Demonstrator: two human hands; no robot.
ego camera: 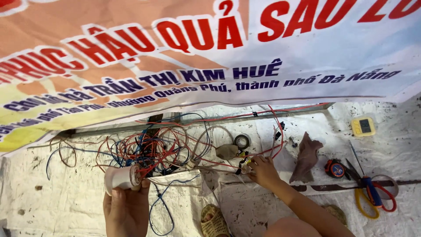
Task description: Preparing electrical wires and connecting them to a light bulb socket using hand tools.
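My left hand [127, 206] grips a white spool of tape or thread [122, 177] at the lower left, its end facing the tangle of red and blue wires [153, 151]. My right hand [263, 171] reaches into the right side of the wires, fingers pinched on small yellow and black connectors [244, 163]. A roll of black tape [242, 141] and a flat oval beige part [227, 152] lie just beyond that hand.
A large printed banner [210, 52] hangs over the far side. On the dirty white sheet [57, 197] lie a brown rag [305, 158], a tape measure [335, 169], red-and-yellow scissors [372, 195], a small yellow meter [363, 126] and a sandalled foot [213, 220].
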